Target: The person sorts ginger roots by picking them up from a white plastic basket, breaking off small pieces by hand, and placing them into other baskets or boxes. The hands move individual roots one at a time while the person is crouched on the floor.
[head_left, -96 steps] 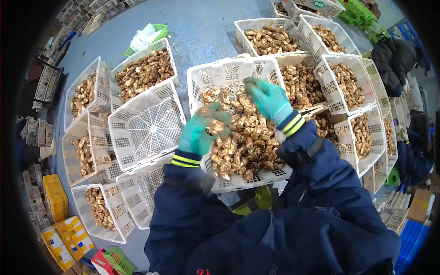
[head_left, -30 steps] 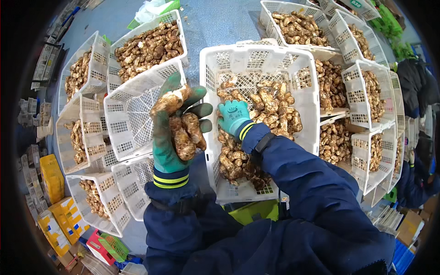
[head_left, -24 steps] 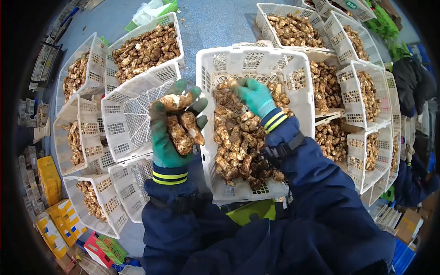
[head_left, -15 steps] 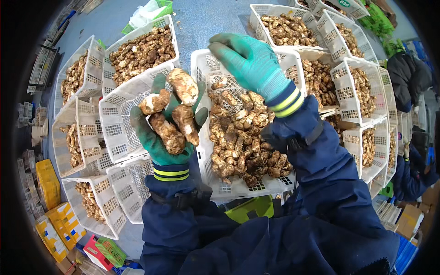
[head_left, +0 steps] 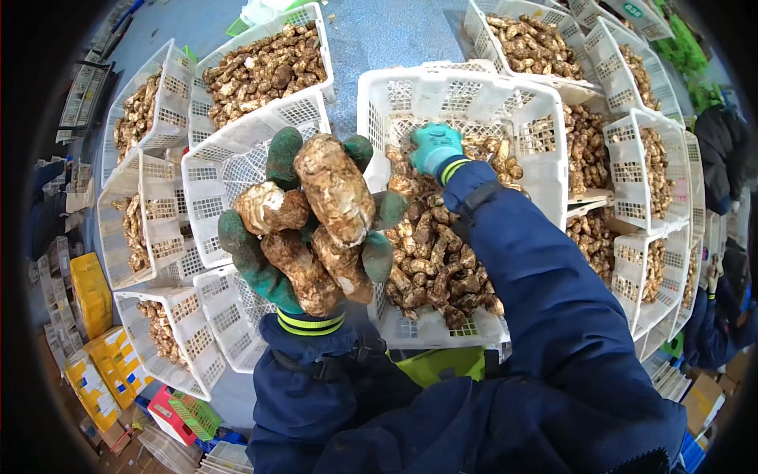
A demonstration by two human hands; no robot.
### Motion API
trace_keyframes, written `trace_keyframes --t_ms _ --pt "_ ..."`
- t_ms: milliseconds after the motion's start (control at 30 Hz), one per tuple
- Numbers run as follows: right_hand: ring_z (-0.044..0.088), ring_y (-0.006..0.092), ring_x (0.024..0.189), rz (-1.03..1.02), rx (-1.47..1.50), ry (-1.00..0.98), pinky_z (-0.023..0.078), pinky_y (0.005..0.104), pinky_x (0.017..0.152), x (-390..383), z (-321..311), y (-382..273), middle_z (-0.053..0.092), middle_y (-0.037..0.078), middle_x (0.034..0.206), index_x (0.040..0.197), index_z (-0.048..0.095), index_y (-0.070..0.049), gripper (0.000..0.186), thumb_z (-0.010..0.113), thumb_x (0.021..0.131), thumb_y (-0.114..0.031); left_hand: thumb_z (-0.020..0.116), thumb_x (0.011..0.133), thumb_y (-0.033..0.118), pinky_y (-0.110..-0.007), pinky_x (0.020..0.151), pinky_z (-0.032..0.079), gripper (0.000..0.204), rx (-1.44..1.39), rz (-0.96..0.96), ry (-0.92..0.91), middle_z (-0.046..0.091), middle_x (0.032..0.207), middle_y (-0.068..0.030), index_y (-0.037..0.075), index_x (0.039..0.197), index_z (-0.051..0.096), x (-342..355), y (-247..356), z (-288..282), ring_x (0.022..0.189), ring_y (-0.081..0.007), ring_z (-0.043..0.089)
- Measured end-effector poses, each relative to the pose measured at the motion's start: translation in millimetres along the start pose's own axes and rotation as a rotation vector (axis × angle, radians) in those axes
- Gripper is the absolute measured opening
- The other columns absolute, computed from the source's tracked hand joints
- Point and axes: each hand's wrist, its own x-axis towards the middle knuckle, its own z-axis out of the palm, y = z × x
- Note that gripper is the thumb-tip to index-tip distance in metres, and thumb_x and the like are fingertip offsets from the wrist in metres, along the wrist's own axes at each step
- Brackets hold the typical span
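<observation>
Fingers (head_left: pixel 283 158) of the left hand (head_left: pixel 309 230) are half curled around four mushrooms (head_left: pixel 335 189); any hold by the right hand (head_left: pixel 437 148) in the crate (head_left: pixel 430 96) is hidden. Probably firm but bruisable, mushrooms are best held mid-stem.

Blue floor (head_left: pixel 371 31) stretches away at the top, past a white plastic bag (head_left: pixel 263 9) in a green basket (head_left: pixel 237 28). At left, a yellow bin (head_left: pixel 91 296) stands above patched yellow boxes (head_left: pixel 118 362), with a red basket (head_left: pixel 164 412) nearby. At right are a dark-clothed co-worker (head_left: pixel 720 154) and a cardboard box (head_left: pixel 702 400)
</observation>
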Motion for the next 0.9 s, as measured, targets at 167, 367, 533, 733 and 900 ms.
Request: trace_keyframes --t_ms 167,367,533,733,900 --pt "0.06 0.0275 0.095 -0.16 0.527 0.233 0.048 0.0371 0.083 -57 -21 41 0.064 0.017 0.097 0.086 0.066 -0.007 0.026 0.054 0.076 -0.027 0.05 0.088 0.046 -0.062 0.085 0.047 0.069 -0.087 0.022 0.021 0.018 0.142 -0.0294 0.01 0.142 0.024 -10 11 6 0.124 -0.0563 0.027" --pt "0.06 0.032 0.094 -0.274 0.036 0.012 0.046 0.0433 0.081 -88 51 9 0.062 0.016 0.098 0.106 0.056 -0.005 0.035 0.054 0.08 -0.029 0.05 0.086 0.052 -0.048 0.075 0.053 0.073 0.127 -0.006 0.125 0.034 0.139 -0.0227 0.016 0.143 0.024 -8 4 19 0.118 -0.0488 0.042" --pt "0.055 0.033 0.108 -0.072 -0.091 -0.326 0.044 0.0469 0.089 -89 27 0 0.055 0.017 0.118 0.125 0.051 -0.005 0.054 0.052 0.081 -0.037 0.05 0.087 0.05 -0.054 0.084 0.05 0.071 0.083 -0.051 0.092 0.033 0.14 -0.0218 0.014 0.143 0.024 -7 7 9 0.122 -0.0472 0.039" --pt "0.054 0.0347 0.109 -0.125 -0.022 -0.267 0.044 0.0428 0.092 -91 32 28 0.055 0.019 0.12 0.118 0.056 -0.004 0.055 0.055 0.077 -0.041 0.052 0.087 0.045 -0.064 0.092 0.04 0.07 -0.079 -0.103 0.067 0.024 0.144 -0.0226 0.014 0.143 0.023 0 3 -5 0.125 -0.0516 0.03" --pt "0.056 0.0317 0.108 -0.113 0.172 -0.423 0.046 0.0407 0.09 -85 16 26 0.056 0.021 0.12 0.121 0.054 -0.003 0.054 0.059 0.076 -0.033 0.053 0.087 0.044 -0.065 0.092 0.04 0.071 -0.029 -0.086 0.1 0.019 0.145 -0.0244 0.013 0.143 0.021 -7 9 7 0.126 -0.0521 0.028"
